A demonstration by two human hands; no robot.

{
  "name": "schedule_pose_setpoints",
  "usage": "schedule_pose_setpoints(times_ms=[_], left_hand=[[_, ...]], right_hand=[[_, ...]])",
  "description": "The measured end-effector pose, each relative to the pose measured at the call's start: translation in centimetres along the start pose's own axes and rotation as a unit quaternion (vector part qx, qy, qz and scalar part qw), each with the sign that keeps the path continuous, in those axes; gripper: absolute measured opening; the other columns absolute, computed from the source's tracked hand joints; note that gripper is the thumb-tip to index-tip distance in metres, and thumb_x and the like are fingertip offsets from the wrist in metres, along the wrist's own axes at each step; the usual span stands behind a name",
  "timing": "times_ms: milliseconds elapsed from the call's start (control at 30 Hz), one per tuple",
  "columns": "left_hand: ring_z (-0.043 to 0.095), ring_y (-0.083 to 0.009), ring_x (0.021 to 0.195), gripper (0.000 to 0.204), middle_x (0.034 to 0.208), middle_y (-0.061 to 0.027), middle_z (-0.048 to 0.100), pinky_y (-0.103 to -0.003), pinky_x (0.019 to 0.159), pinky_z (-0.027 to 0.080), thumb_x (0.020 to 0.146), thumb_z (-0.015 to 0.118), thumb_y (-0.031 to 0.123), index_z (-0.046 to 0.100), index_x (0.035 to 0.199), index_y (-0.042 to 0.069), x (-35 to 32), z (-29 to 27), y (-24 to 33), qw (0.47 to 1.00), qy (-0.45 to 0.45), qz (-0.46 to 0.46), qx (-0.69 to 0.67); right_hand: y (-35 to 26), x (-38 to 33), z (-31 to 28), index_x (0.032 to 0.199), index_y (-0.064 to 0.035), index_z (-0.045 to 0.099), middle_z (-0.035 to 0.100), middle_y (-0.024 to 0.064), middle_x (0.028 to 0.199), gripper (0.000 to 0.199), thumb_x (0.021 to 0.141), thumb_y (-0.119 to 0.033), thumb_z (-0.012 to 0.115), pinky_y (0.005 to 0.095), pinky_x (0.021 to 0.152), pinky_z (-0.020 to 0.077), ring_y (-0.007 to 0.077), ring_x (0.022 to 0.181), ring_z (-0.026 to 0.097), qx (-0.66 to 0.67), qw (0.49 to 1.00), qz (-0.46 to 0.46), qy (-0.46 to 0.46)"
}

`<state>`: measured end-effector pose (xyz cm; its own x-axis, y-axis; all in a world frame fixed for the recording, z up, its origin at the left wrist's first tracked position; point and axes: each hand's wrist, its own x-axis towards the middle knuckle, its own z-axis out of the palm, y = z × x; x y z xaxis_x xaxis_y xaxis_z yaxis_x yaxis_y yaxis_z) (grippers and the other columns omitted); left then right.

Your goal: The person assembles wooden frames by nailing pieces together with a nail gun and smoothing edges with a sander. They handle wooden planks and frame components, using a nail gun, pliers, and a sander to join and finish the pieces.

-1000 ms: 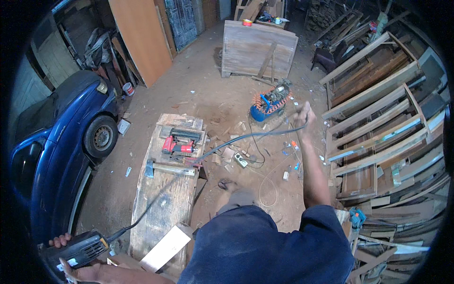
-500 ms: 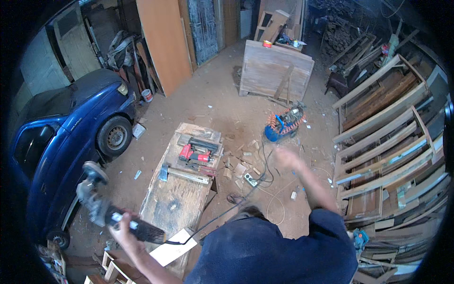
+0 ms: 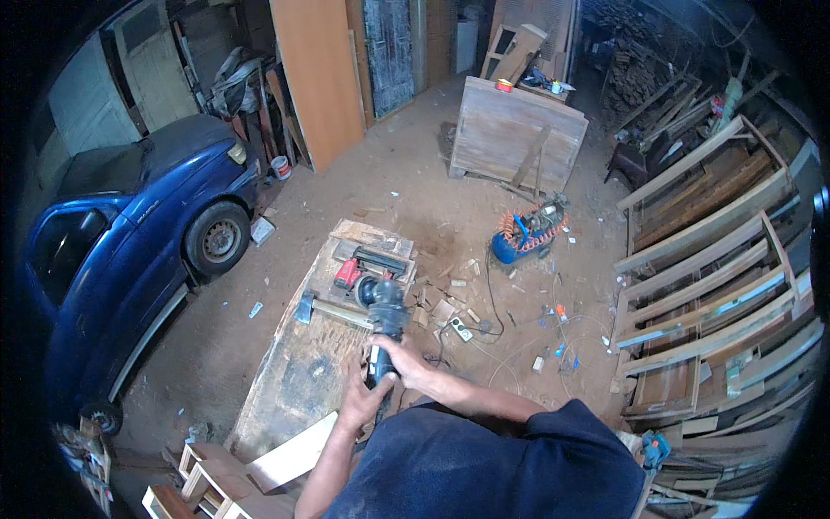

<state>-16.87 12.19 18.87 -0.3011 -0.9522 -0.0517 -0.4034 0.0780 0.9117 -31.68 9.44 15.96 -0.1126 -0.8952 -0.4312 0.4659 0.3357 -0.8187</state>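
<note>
An angle grinder [image 3: 389,320] is held above the wooden workbench [image 3: 285,372], its head away from me and its disc at the upper left. My left hand [image 3: 363,400] wraps the rear of the body. Just ahead, my right hand [image 3: 405,362] is closed round the body too; the far fingers of both hands are partly hidden. Beyond the grinder, a red and black nail gun [image 3: 347,273] lies on the bench, partly covered from view. A hatchet [image 3: 303,309] lies nearer, its handle running right beneath the grinder head. A white board [image 3: 294,454] rests at the bench's near end.
A blue car [image 3: 138,225] stands at the left. A blue air compressor [image 3: 519,238] with an orange coiled hose and a power strip [image 3: 460,329] with cords sit on the floor beyond the bench. Wooden frames [image 3: 709,294] line the right. Wood scraps [image 3: 445,310] litter the floor.
The grinder has swung from the left, beside the car, to over the bench in front of me. My right hand has come in from the right and taken hold of it.
</note>
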Motion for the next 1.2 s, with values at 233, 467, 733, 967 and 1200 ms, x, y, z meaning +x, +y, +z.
schedule_pose_setpoints(times_ms=[233,467,733,967,1200], left_hand=[[0.067,-0.0236,0.096,0.056,0.105,-0.0129,0.068,-0.038,0.086,0.054,0.079,0.082,0.023,0.057,0.123,-0.001,2.2,2.0,0.7,0.985,-0.126,0.009,-0.121],[0.062,-0.0332,0.114,0.068,0.116,-0.0221,0.065,-0.044,0.099,0.047,0.083,0.078,0.042,0.054,0.127,-0.003,4.2,2.2,2.9,0.977,-0.129,0.105,-0.135],[0.023,-0.0311,0.154,0.083,0.167,-0.0188,0.021,-0.042,0.125,0.016,0.104,0.029,0.066,0.025,0.159,0.004,20.7,-8.9,-3.4,0.986,0.156,0.032,-0.048],[0.017,-0.0331,0.155,0.096,0.168,-0.0230,0.013,-0.044,0.126,0.011,0.099,0.023,0.076,0.014,0.162,0.004,17.9,-12.0,4.2,0.909,0.124,0.066,-0.393],[0.025,-0.0317,0.153,0.088,0.164,-0.0222,0.026,-0.043,0.125,0.017,0.101,0.026,0.072,0.023,0.161,0.007,17.1,-6.6,5.2,0.938,0.224,0.039,-0.261]], right_hand=[[-3.1,2.6,-2.1,0.102,-0.0040,0.063,0.068,0.0085,0.082,0.041,0.096,-0.044,0.066,0.0329,0.060,0.0577,0.0195,0.067,0.068,0.060,0.997,-0.052,0.000],[-8.2,2.8,-2.7,0.106,-0.0072,0.060,0.069,0.0111,0.089,0.038,0.089,-0.039,0.074,0.0408,0.069,0.0612,0.0246,0.072,0.069,0.058,0.998,0.015,0.011],[-11.2,-1.9,0.9,0.094,-0.0030,0.060,0.065,0.0101,0.076,0.025,0.090,-0.025,0.070,0.0393,0.057,0.0595,0.0239,0.063,0.067,0.041,0.984,-0.156,0.074],[-10.5,-2.1,3.6,0.102,-0.0040,0.060,0.067,0.0099,0.078,0.026,0.087,-0.019,0.075,0.0375,0.057,0.0593,0.0228,0.061,0.068,-0.037,0.995,-0.092,-0.023],[-9.2,0.2,4.3,0.106,-0.0062,0.058,0.067,0.0107,0.080,0.039,0.089,-0.038,0.073,0.0369,0.056,0.0597,0.0231,0.063,0.070,-0.101,0.991,-0.021,-0.091]])
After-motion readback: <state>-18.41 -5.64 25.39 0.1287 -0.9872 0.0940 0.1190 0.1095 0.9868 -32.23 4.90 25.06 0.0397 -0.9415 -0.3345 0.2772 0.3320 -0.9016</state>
